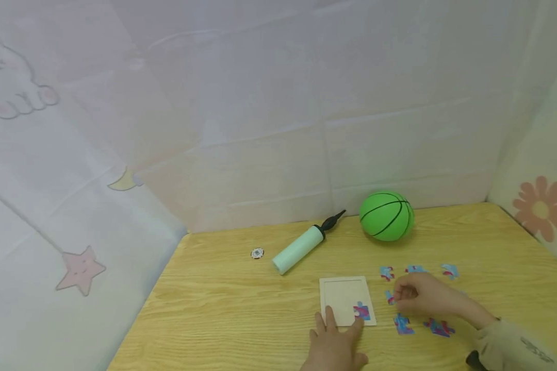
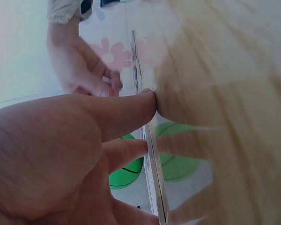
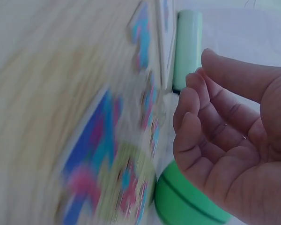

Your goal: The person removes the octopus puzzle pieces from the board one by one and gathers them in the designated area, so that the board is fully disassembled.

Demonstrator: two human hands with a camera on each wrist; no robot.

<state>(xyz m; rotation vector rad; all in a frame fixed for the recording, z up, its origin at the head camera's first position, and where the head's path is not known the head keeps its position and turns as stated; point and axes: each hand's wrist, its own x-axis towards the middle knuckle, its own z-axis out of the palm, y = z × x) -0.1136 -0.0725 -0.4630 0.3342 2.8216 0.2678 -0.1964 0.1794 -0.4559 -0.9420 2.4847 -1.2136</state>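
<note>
A light wooden puzzle tray (image 1: 339,293) lies on the table with one blue and pink puzzle piece (image 1: 362,312) in its lower right corner. My left hand (image 1: 332,346) rests at the tray's near edge, fingers spread; its index fingertip is by that piece. Loose jigsaw pieces lie right of the tray, among them a near one (image 1: 403,324) and a darker one (image 1: 439,327). Above them hovers my right hand (image 1: 422,294), its fingers loosely bent. In the right wrist view a gap shows between thumb (image 3: 243,75) and fingers, with nothing held.
Behind the tray lies a pale green hand pump (image 1: 299,250) with a black nozzle. A green ball (image 1: 387,216) sits near the back wall cloth. Left of the pump is a small round white token (image 1: 257,253). The wooden table (image 1: 223,309) extends to the left.
</note>
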